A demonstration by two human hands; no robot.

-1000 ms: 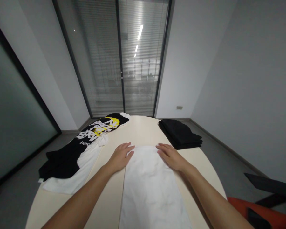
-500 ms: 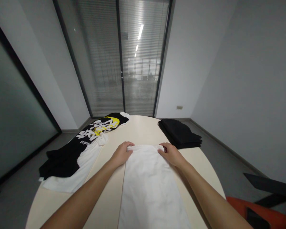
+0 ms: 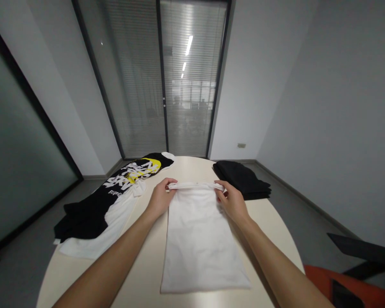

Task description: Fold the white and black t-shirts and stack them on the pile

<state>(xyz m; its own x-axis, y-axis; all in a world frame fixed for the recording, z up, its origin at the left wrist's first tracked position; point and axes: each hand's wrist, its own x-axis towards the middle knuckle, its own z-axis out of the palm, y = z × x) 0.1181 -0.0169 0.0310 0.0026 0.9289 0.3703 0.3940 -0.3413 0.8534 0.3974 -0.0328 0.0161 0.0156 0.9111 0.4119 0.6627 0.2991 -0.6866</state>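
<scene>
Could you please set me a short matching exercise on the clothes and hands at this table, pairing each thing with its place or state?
Things:
1. white garment
2. folded black stack
3. black printed shirt
4. left hand

Places or states:
a. far right of the table
b. pinching one far corner of the white cloth
c. spread along the left edge
d. lying lengthwise in the middle

Pairs: 1-d, 2-a, 3-c, 4-b

We see a plain white folded cloth garment (image 3: pixel 199 239) on the cream round table (image 3: pixel 141 273); left of it lies a black shirt with white-and-yellow lettering (image 3: pixel 115 192), right a plain black folded stack (image 3: pixel 244 179).
</scene>
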